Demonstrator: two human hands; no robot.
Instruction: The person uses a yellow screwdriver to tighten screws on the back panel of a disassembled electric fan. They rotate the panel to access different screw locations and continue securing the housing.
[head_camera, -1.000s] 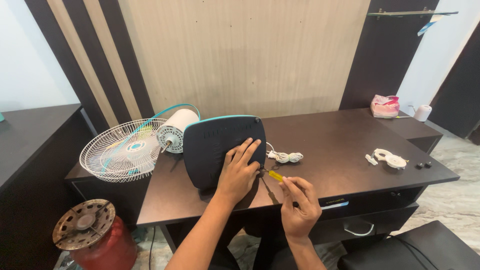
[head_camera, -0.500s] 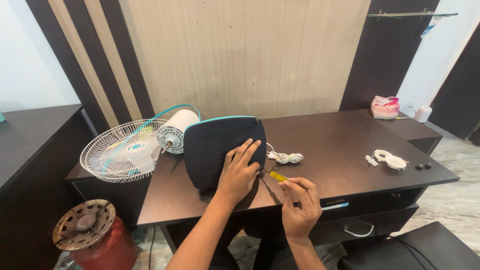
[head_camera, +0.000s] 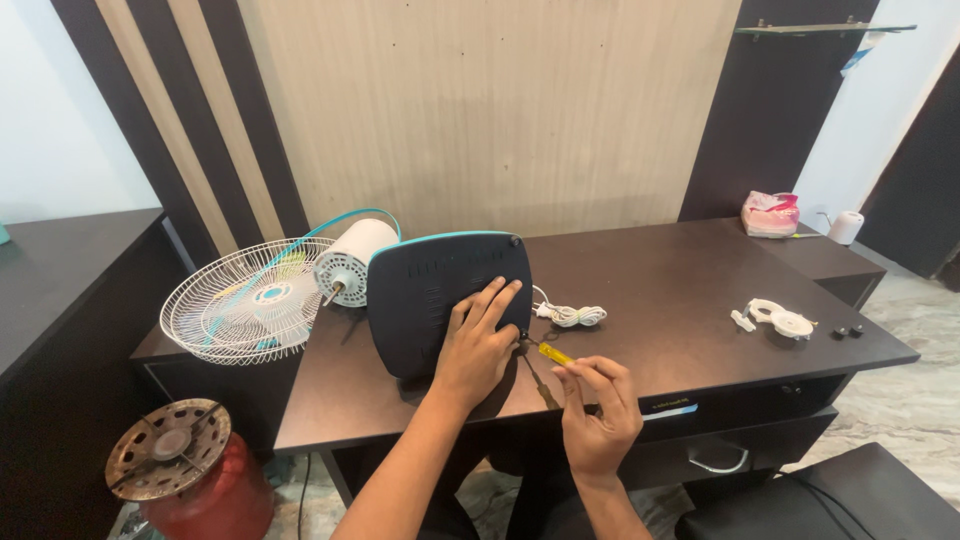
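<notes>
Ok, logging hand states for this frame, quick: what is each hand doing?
Left hand: open, pressed flat on the dark fan base.
Right hand: closed on the yellow-handled screwdriver.

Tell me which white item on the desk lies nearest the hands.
The bundled white cord, just beyond the right hand and beside the dark fan base. The white plastic parts lie far right; the wire grille sits far left.

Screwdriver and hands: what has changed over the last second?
Very little. The right hand still grips the yellow-handled screwdriver, whose handle tilted slightly while its tip stayed at the lower right edge of the dark fan base. The left hand stays flat on that base. Fan grille and white cord unmoved.
</notes>
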